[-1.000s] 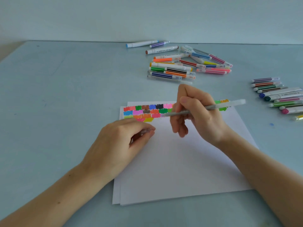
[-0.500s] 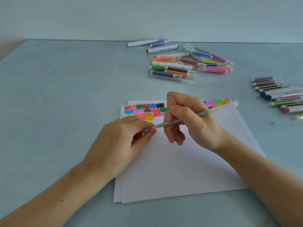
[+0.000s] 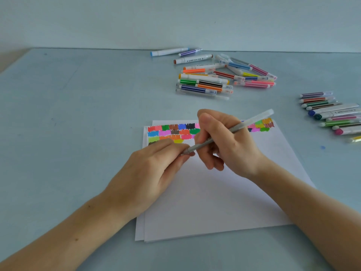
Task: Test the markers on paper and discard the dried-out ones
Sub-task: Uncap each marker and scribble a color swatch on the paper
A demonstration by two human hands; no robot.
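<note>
A: Grey marker (image 3: 230, 132) is up over the paper (image 3: 224, 192), slanted, clear end toward the far right, writing end low at the left

B: Who's got it?

A: Right hand (image 3: 228, 145) wraps the barrel, thumb and fingers curled round it. Left hand (image 3: 156, 169) pinches the low end between thumb and fingertips; whether a cap sits in that pinch, I can't tell

B: And the sheet?

A: White stack lying flat on the pale blue table (image 3: 78, 114), rows of colour swatches (image 3: 172, 132) along its far edge, partly hidden behind the hands

B: The rest of the field?

A: A loose pile of markers (image 3: 213, 79) beyond the paper, and a neater row of markers (image 3: 332, 114) lying side by side well off to the right. Small blue spot (image 3: 322, 147) on the table near that row
</note>
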